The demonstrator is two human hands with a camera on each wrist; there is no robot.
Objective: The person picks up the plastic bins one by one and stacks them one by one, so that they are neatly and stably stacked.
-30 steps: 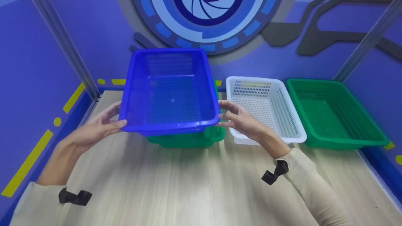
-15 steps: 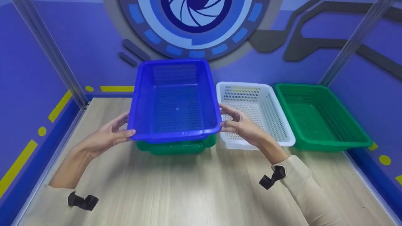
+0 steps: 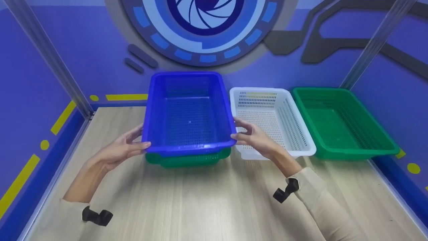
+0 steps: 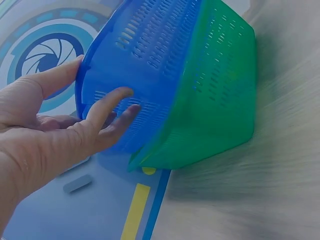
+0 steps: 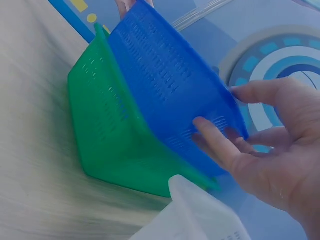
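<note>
Both hands hold a blue plastic basket (image 3: 189, 124) by its two sides near the front corners. In the left wrist view, my left hand (image 4: 65, 115) has its thumb on the rim and its fingers against the slotted outer wall. My right hand (image 5: 270, 145) pinches the opposite rim in the same way. Beneath it stands a green basket (image 3: 189, 160) on the table. The blue basket's lower part sits inside the green one, its rim still well above the green rim. Most of the green basket is hidden from the head view.
A white slotted basket (image 3: 264, 113) stands just right of the stack. Beyond it, a second green basket (image 3: 341, 124) reaches toward the right wall. The wooden table (image 3: 200, 201) is bounded by blue printed walls (image 3: 100, 60) at the back and sides.
The blue basket has come down into the green basket below, with both hands moving along with it. The head view has shifted slightly. Both hands keep their hold.
</note>
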